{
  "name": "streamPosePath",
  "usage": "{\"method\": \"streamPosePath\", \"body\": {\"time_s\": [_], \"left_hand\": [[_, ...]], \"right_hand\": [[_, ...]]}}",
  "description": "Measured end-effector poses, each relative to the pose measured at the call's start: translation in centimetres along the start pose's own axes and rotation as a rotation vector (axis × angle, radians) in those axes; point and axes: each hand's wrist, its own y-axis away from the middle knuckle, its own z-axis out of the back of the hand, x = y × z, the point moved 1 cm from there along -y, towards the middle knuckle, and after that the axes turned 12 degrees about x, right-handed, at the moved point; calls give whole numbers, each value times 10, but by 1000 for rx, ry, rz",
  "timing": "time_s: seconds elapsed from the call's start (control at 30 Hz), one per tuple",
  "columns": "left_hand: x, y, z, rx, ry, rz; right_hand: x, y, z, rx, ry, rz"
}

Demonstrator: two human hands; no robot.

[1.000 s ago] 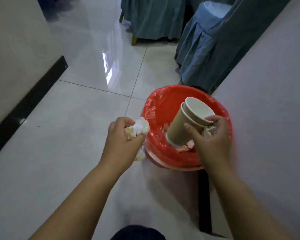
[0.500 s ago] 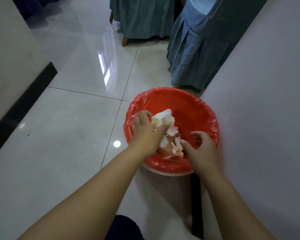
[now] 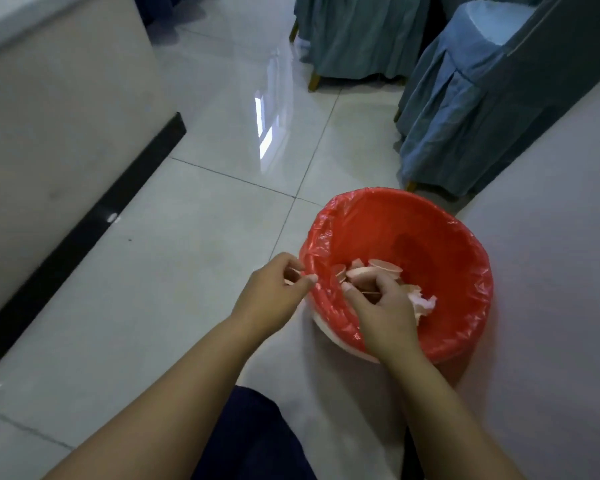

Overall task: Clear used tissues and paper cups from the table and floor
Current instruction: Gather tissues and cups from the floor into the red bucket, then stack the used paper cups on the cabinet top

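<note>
Floor [image 3: 187, 271]: glossy tiles; bin stands on it.
Bin [image 3: 430, 230]: red liner, mouth open upward to take trash.
R hand [image 3: 381, 306]: over bin, fingers bent down, tips hidden; cannot tell if holding.
L hand [image 3: 274, 292]: at liner edge, fingers narrow, thumb near tips; grip unclear, prob. steadying.
Cups [image 3: 385, 268], tissue [image 3: 425, 303]: inside bin, beside R hand.

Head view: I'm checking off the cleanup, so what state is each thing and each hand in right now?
bin: upright on the floor, open.
red bag: lining the bin, folded over its rim.
paper cups: in the bin, tilted.
tissues: crumpled, in the bin.
left hand: at the bin's near rim, fingers curled; grip unclear.
right hand: over the bin's contents, fingers curled; grip hidden.
</note>
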Motion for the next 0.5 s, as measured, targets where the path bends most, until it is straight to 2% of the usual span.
{"method": "streamPosePath", "body": {"time_s": [0.27,0.5], "left_hand": [[107,98,106,-240,87,335],[204,193,188,-447,13,498]], "right_hand": [[60,-14,-126,456,22,64],[100,9,-255,754,198,158]]}}
